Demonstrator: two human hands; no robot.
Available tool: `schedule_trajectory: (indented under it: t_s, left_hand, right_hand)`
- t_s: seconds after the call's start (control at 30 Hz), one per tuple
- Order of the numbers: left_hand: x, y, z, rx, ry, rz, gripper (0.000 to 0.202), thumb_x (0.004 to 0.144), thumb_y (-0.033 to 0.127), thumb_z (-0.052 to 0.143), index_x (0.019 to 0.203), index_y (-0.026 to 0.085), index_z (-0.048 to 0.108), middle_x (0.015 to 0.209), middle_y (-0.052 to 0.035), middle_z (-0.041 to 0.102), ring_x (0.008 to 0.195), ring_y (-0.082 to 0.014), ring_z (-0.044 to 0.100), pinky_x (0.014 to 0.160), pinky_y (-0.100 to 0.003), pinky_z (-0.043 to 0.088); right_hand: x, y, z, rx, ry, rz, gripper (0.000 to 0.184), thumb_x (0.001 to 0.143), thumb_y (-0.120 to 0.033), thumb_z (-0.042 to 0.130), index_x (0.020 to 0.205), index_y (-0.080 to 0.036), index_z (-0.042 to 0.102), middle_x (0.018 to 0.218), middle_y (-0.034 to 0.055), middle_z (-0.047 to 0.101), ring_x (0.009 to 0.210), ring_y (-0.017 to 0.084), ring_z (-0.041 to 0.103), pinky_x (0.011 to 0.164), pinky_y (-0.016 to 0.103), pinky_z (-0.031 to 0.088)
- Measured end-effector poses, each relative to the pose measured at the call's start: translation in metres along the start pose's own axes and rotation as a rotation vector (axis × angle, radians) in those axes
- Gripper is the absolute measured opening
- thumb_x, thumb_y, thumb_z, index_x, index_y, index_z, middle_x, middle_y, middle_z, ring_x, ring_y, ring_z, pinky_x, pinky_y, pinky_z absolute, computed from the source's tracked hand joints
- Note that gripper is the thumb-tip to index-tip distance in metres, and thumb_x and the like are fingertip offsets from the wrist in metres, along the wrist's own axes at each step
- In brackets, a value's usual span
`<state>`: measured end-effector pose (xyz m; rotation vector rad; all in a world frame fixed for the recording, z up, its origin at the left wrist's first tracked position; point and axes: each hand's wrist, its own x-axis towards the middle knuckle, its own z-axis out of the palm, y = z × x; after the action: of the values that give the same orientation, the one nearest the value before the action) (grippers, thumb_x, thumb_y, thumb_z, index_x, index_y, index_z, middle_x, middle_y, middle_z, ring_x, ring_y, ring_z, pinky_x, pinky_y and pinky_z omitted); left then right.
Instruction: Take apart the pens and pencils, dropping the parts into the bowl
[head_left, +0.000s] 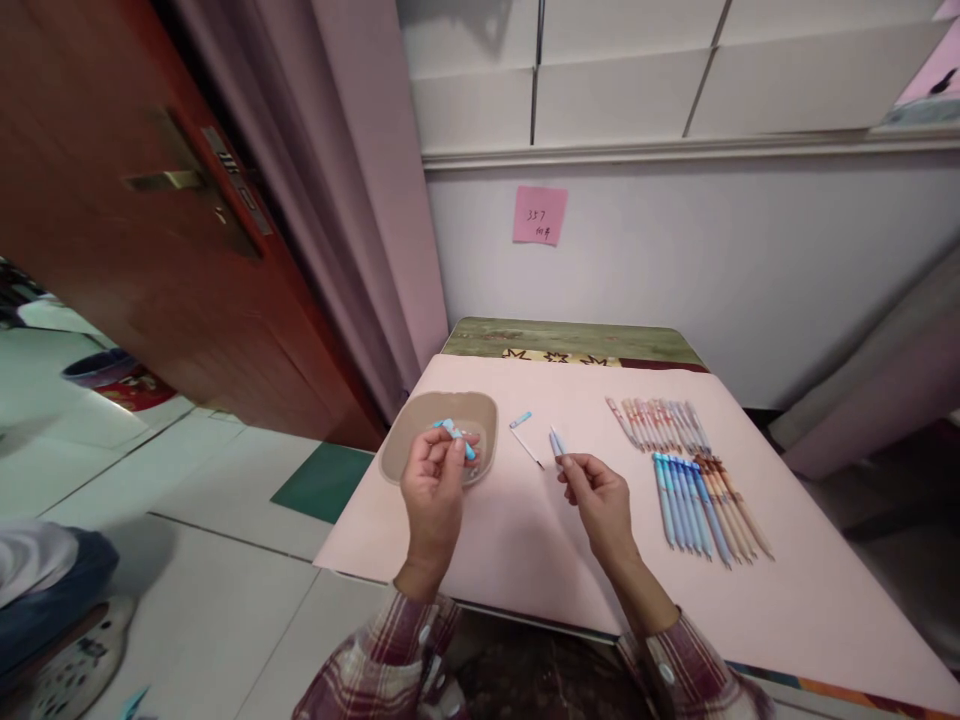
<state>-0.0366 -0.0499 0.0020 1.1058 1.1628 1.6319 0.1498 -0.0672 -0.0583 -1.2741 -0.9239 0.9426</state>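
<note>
Over the near edge of the tan basin (pixel 397 440), my left hand (pixel 435 480) pinches a small bright-blue pen part (pixel 469 451). Its exact shape is partly hidden by the fingers. My right hand (pixel 600 495) grips a pale blue pen barrel (pixel 556 442) between thumb and fingers, tip pointing up and away from me. Between the hands, a thin white pen refill (pixel 526 446) lies on the pink tabletop (pixel 517 540). At its far end rests a small blue pen piece (pixel 520 419). Some small pieces sit inside the basin, mostly behind my left hand.
On the right lie a row of blue pens (pixel 682 510) and brown pens (pixel 735 510), with reddish and clear pens (pixel 652 424) behind. A pink note (pixel 540 215) is stuck on the wall. A wooden door (pixel 187 250) stands at left, and a person's shoe (pixel 82 660) shows at lower left.
</note>
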Motion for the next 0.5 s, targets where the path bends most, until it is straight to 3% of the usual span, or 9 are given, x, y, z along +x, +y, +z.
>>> schedule_trajectory:
  t_s: [0.1, 0.23, 0.37, 0.5]
  left_hand:
    - [0.005, -0.002, -0.006, 0.038, -0.084, -0.102, 0.024, 0.078, 0.036, 0.067, 0.091, 0.019, 0.057, 0.082, -0.0044, 0.073, 0.076, -0.0156, 0.066, 0.078, -0.030, 0.049]
    - [0.001, -0.012, -0.004, 0.008, -0.248, -0.224, 0.020, 0.074, 0.032, 0.070, 0.083, 0.018, 0.061, 0.082, -0.0039, 0.071, 0.082, -0.0167, 0.064, 0.080, -0.029, 0.046]
    - [-0.010, -0.019, 0.006, 0.040, -0.359, -0.223, 0.016, 0.072, 0.030, 0.072, 0.079, 0.017, 0.065, 0.078, -0.0016, 0.066, 0.076, -0.0150, 0.060, 0.072, -0.026, 0.046]
    - [-0.017, -0.024, 0.008, 0.059, -0.441, -0.263, 0.016, 0.073, 0.031, 0.070, 0.079, 0.016, 0.068, 0.071, -0.0011, 0.063, 0.065, -0.0127, 0.055, 0.061, -0.024, 0.044]
  right_hand:
    - [0.001, 0.004, -0.001, -0.020, -0.016, 0.011, 0.033, 0.077, -0.048, 0.068, 0.084, -0.015, 0.069, 0.066, 0.0010, 0.061, 0.053, 0.011, 0.050, 0.049, 0.023, 0.043]
    - [-0.010, 0.001, 0.015, -0.003, -0.212, -0.016, 0.030, 0.078, -0.044, 0.068, 0.092, -0.017, 0.069, 0.075, 0.0032, 0.066, 0.064, 0.014, 0.059, 0.061, 0.026, 0.049]
    - [-0.020, -0.003, 0.030, 0.003, -0.319, -0.101, 0.035, 0.075, -0.039, 0.073, 0.103, -0.020, 0.066, 0.092, 0.0063, 0.071, 0.083, 0.019, 0.065, 0.077, 0.033, 0.052]
    - [-0.020, 0.003, 0.028, -0.018, -0.318, -0.079, 0.028, 0.075, -0.040, 0.073, 0.092, -0.019, 0.067, 0.082, 0.0051, 0.071, 0.075, 0.018, 0.064, 0.072, 0.031, 0.052]
